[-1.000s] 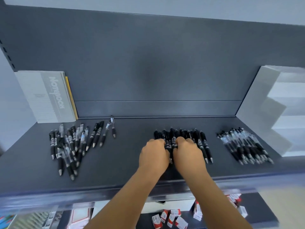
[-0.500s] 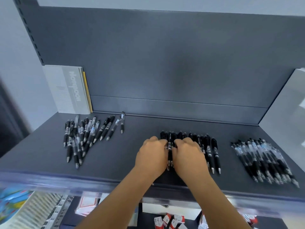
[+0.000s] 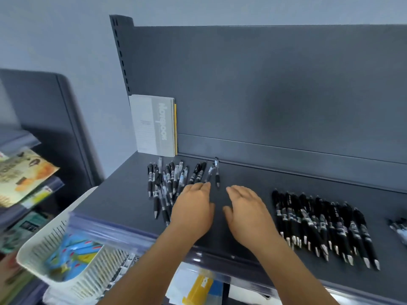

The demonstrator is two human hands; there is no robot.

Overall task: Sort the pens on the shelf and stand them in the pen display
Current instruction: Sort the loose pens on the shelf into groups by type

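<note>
Two groups lay on the shelf (image 3: 242, 181): aligned black pens (image 3: 319, 225), a loose heap (image 3: 169, 183) unsorted; left hand (image 3: 193, 210) and right hand (image 3: 248, 212) spread flat, empty (no display visible).

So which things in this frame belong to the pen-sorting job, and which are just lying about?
Job:
- loose pen pile, under the left hand's fingers
- aligned pen row, beside the right hand
- more pens at the right edge
- shelf

Lying about:
- notebook against the back panel
- white basket below
- booklets at left
</note>
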